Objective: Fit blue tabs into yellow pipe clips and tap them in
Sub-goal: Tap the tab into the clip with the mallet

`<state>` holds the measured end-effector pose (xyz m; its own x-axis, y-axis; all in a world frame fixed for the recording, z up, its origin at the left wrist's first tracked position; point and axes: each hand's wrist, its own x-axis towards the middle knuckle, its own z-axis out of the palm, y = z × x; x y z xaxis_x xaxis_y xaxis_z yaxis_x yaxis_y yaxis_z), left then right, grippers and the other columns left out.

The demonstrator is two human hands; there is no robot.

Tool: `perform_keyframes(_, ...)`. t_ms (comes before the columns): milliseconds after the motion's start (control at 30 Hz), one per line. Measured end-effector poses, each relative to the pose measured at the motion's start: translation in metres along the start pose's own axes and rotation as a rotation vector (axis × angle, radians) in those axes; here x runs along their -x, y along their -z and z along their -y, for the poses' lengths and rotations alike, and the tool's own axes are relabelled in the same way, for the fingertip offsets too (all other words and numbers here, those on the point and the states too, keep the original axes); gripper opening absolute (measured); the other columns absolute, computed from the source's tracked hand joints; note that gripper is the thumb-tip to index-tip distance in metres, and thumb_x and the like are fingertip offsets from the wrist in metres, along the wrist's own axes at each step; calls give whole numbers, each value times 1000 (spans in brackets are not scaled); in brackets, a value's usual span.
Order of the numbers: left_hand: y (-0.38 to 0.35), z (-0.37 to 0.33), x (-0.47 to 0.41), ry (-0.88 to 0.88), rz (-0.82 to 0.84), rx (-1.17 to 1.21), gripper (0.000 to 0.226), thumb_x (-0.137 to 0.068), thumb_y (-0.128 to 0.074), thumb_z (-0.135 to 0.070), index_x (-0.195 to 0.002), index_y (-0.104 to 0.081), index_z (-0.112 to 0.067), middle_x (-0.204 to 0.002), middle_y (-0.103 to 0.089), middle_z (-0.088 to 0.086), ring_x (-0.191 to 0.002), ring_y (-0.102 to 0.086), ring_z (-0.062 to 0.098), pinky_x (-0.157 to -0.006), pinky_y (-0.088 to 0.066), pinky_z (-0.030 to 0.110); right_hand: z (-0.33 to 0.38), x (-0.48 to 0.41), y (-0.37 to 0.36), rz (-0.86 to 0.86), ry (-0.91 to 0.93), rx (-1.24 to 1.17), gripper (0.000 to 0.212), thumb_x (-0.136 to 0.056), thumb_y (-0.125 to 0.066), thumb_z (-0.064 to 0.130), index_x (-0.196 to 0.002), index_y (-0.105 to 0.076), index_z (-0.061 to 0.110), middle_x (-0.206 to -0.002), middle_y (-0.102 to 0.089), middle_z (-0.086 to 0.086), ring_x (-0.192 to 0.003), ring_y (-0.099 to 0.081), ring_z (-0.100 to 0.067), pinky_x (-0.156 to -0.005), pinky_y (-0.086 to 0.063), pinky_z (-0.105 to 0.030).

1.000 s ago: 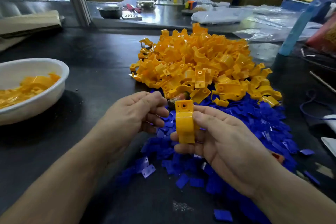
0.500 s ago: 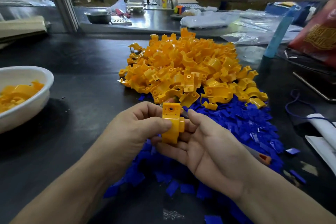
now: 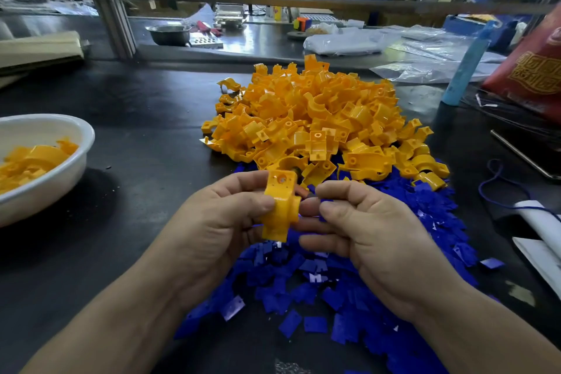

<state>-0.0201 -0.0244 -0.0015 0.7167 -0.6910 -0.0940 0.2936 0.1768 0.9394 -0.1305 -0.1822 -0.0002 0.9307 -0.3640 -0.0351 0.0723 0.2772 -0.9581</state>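
Note:
My left hand (image 3: 224,222) grips one yellow pipe clip (image 3: 279,206) between thumb and fingers and holds it upright above the blue pile. My right hand (image 3: 364,231) is just right of the clip with its fingers curled. Its fingertips touch the clip's side, its thumb presses toward them, and a sliver of a blue tab (image 3: 299,215) shows at the pinch. Behind the hands lies a big heap of loose yellow clips (image 3: 318,118). Under and around the hands spreads a pile of blue tabs (image 3: 334,282).
A white bowl (image 3: 60,170) holding several yellow clips stands at the left on the dark table (image 3: 145,136). A blue bottle (image 3: 464,70), a red bag (image 3: 534,70) and plastic sheets lie at the back right. White paper and a cord sit at the right edge.
The clip passed from my right hand to my left, which now grips it. My right hand went from open under the clip to curled at its right side.

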Motion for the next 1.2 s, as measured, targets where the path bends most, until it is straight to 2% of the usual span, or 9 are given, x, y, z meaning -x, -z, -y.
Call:
perform_keyframes(133,-6,2,3,8,40,-27,44,-69,-66,-8,-113,-67,-7,-100,-75,16,-76,-71,21,-65,-58,30,5,5,1,-58,121,315,20,-93,-55,12,-91,-71,24,-97,-72,3,-89,-71,-13,-72,-58,-26)
perform_keyframes(267,-10,5,4,41,36,2,53,-66,-69,-3,-118,-65,-6,-96,-70,17,-76,-67,24,-63,-58,30,13,7,6,-201,307,754,13,-88,-61,26,-90,-68,38,-90,-63,26,-81,-59,8,-66,-44,-4)
perform_keyframes(367,-13,6,6,49,42,-12,53,-65,-71,-2,-116,-68,-12,-86,-63,19,-71,-67,24,-61,-58,32,17,8,5,-152,327,635,14,-89,-59,24,-86,-67,36,-77,-66,10,-65,-62,-5,-58,-51,-15)
perform_keyframes(500,-19,13,7,0,-4,-113,35,-64,-72,-6,-94,-75,-24,-95,-71,22,-87,-68,37,-84,-52,54,15,11,-1,-20,305,454,14,-90,-59,19,-86,-65,31,-72,-69,-6,-63,-68,-21,-58,-58,-29)
perform_keyframes(667,-19,16,6,-30,31,-107,54,-66,-76,-8,-117,-66,-22,-93,-72,17,-85,-71,29,-79,-56,36,13,16,-5,-35,421,629,11,-89,-61,21,-88,-65,31,-75,-69,2,-65,-68,-13,-58,-55,-19)
perform_keyframes(800,-22,16,7,-45,64,-89,40,-65,-77,-10,-100,-74,-30,-82,-74,5,-74,-72,16,-62,-55,21,10,16,-8,-67,509,831,7,-87,-63,26,-87,-65,32,-85,-63,13,-83,-62,-7,-66,-49,-13)
perform_keyframes(867,-22,17,6,-51,55,-80,37,-65,-77,-13,-98,-74,-31,-85,-74,5,-76,-72,17,-62,-55,22,9,15,-9,-76,539,865,5,-86,-64,25,-86,-66,29,-90,-60,14,-91,-59,-6,-73,-47,-13)
perform_keyframes(967,-22,18,8,-67,64,-80,36,-66,-79,-22,-100,-74,-31,-97,-75,10,-87,-73,24,-69,-56,30,9,12,-6,-102,503,828,5,-85,-64,26,-86,-67,30,-94,-60,14,-93,-59,-7,-75,-49,-16)
perform_keyframes(1200,-23,18,10,-52,103,-93,30,-69,-78,-37,-98,-74,-31,-97,-76,8,-86,-74,22,-62,-55,23,9,9,-1,-45,275,555,19,-74,-64,41,-91,-66,32,-89,-69,4,-79,-68,-15,-68,-60,-33)
